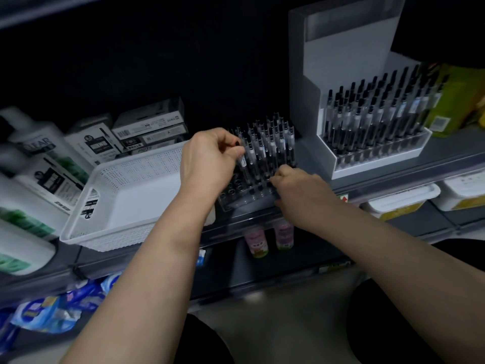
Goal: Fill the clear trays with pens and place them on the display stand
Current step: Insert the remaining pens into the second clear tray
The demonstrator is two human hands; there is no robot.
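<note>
I see a dim shop aisle with a black back wall behind a grey metal shelf (pixel 393 164). Light is low and falls mainly on the shelf front. A lower grey shelf (pixel 262 282) sits below it. Pale floor (pixel 283 324) shows at the bottom, slightly blurred.

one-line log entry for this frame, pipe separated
phase: filling clear tray | left hand: fingers pinching pen over tray | right hand: at tray front edge | front holes empty | display stand: one full tray
</note>
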